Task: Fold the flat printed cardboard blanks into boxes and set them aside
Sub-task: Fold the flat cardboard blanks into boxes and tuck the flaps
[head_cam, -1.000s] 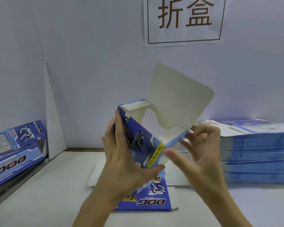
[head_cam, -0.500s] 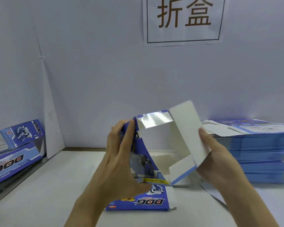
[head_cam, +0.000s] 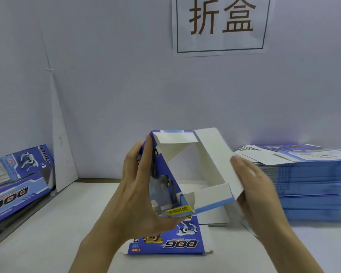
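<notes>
Head view: left hand (head_cam: 138, 194) grips box (head_cam: 211, 154), right hand (head_cam: 254, 186) presses flat against it.

Our left hand (head_cam: 138, 196) and right hand (head_cam: 258, 186) are bare; our forearms are bare too, as far as we see.

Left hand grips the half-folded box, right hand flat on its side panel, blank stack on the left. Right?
Not quite: the stack of blanks sits on the right, as the head view shows; folded boxes lie on the left. The rest holds: the left hand grips the box, the right hand lies flat on its side panel.
</notes>
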Demonstrator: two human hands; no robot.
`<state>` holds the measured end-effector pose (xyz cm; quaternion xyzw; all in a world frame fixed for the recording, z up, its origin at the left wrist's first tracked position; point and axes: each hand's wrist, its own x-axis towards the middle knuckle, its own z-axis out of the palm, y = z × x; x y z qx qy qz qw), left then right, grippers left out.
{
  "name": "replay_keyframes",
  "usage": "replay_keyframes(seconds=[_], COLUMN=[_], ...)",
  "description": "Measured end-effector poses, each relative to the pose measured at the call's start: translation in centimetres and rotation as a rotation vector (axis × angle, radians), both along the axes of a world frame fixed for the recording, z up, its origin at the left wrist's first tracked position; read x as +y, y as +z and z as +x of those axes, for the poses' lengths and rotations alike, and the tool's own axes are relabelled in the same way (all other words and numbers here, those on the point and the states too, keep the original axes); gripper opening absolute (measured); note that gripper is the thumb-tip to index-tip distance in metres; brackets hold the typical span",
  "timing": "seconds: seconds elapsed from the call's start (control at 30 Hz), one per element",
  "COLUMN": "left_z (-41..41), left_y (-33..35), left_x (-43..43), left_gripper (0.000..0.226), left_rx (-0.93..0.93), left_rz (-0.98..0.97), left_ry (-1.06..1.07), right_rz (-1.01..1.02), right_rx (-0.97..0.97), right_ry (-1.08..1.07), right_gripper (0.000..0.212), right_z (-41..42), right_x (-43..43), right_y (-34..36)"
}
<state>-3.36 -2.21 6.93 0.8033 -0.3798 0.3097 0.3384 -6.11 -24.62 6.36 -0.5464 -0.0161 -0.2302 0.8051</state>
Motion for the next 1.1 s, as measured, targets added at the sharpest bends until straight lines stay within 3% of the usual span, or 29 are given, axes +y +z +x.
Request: replay_keyframes(seconds=[0.17,0.33,0.43,0.53,0.67,0.73,0.87,1.0,1.1], left_z=[0.9,0.3,0.2,0.2,0.2,0.2,0.3,-0.1,-0.2], left_y=[-1.0,-1.0,-1.2,-1.3,-0.9,-0.9,-0.8,-0.9,-0.8], left_x=[0.2,-0.4,-1.0,-1.1,-1.2,-1.0,-0.8,-1.6,-1.7], left_gripper=[0.141,0.134,0.134,0.135,0.131,0.129,0.129,0.127,0.126], left_rx=[-0.014,-0.022,-0.05,-0.051,-0.055,-0.076,-0.086,-0.106,-0.14], left_rz=[0.061,0.084,0.116,0.138,0.159,0.169,0.152,0.155,0.162], left_ry=[0.0,0.028,0.09,0.152,0.189,0.197,0.199,0.217,0.238], right_rz=[-0.215,-0.556,-0.553,-0.289,-0.194,-0.24,-0.359,-0.382,-0.457], right_rx=[-0.288,-0.497,-0.513,-0.458,-0.231,-0.198,-0.24,-0.267,-0.24], right_ry=[-0.432,-0.659,-0.586,-0.16,0.2,0.168,-0.143,-0.093,-0.223], right_gripper=[0.019,0.03,0.025,0.029,0.026,0.023,0.024,0.026,0.028], right_z=[-0.8,-0.7,-1.0,-1.5,-1.6,-1.5,-1.5,-1.8,-1.7], right_x=[-1.0,-1.0,-1.1,-0.4,0.3,0.7,0.7,1.9,2.9], right_y=[1.0,0.1,0.5,1.5,1.7,1.3,1.4,1.5,0.8])
